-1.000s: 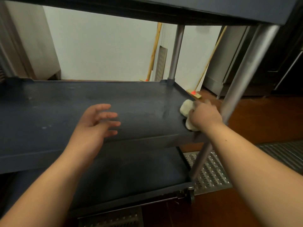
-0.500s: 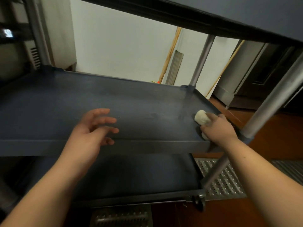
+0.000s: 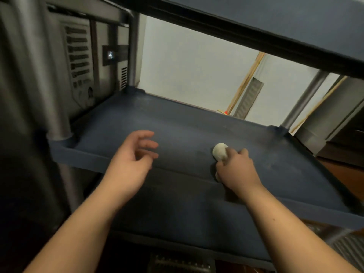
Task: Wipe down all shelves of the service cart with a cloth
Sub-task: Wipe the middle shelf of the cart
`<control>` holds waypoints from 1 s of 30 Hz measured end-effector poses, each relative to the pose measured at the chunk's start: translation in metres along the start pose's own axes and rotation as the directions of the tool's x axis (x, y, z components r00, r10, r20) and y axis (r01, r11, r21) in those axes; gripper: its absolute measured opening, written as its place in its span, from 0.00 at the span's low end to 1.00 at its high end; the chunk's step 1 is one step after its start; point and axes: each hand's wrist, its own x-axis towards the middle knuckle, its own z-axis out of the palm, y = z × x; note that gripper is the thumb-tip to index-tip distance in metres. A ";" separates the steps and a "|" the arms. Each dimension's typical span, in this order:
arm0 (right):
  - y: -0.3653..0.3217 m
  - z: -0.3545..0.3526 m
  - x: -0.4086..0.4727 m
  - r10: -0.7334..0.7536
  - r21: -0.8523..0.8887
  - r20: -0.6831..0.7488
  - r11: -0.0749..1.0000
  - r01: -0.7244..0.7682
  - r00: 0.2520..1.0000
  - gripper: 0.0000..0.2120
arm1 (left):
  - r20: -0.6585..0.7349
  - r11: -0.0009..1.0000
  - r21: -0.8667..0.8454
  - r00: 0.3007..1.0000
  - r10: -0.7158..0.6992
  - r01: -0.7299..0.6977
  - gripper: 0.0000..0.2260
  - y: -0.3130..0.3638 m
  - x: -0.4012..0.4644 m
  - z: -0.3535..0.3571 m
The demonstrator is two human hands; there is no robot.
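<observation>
The service cart (image 3: 197,209) fills the view; its middle shelf (image 3: 197,123) is being wiped, with the work about mid-shelf, so by my judgement the left part is still to do. The top shelf (image 3: 275,22) overhead and the bottom shelf, barely seen, show no sign either way. The left hand (image 3: 130,164) hovers, fingers loosely spread, holding nothing. The right hand (image 3: 236,170) grips the wadded cloth (image 3: 220,151), pressed to the shelf, its long axis pointing away toward the far wall.
</observation>
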 end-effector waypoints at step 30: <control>-0.239 0.066 -0.015 -0.358 0.145 0.190 0.931 0.334 0.914 0.24 | -0.292 0.976 -0.131 0.934 -0.205 0.174 0.18 0.001 -0.014 -0.102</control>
